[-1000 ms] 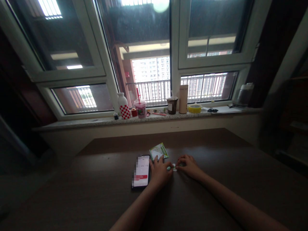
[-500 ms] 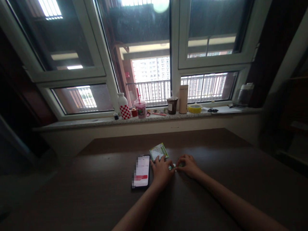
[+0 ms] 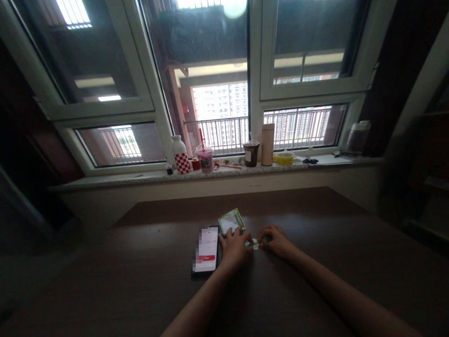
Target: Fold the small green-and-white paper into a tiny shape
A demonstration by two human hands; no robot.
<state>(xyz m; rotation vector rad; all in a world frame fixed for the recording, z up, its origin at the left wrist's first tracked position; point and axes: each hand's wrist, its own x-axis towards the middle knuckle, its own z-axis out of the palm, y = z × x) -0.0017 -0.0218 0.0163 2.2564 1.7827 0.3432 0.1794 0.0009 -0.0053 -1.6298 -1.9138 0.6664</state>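
Note:
A small green-and-white piece (image 3: 255, 244) lies low over the brown table between my hands. My left hand (image 3: 235, 247) pinches its left end between thumb and forefinger, the other fingers spread toward a green-edged white packet (image 3: 231, 222). At the piece's right end, my right hand (image 3: 275, 241) is closed on it, thumb and forefinger together and the other fingers curled. The piece's ends are hidden by my fingertips. Left of my left hand lies a phone (image 3: 206, 250) with a lit screen.
The brown table (image 3: 298, 295) stretches around my arms. Along the windowsill (image 3: 147, 178) stand a checkered bottle (image 3: 181, 157), a pink cup (image 3: 205, 158), a dark cup (image 3: 251, 153), a tan flask (image 3: 267, 145), yellow tape (image 3: 284, 159) and black scissors (image 3: 310, 161).
My hands have moved slightly apart, the right one a little to the right. More of the green-and-white piece shows between them.

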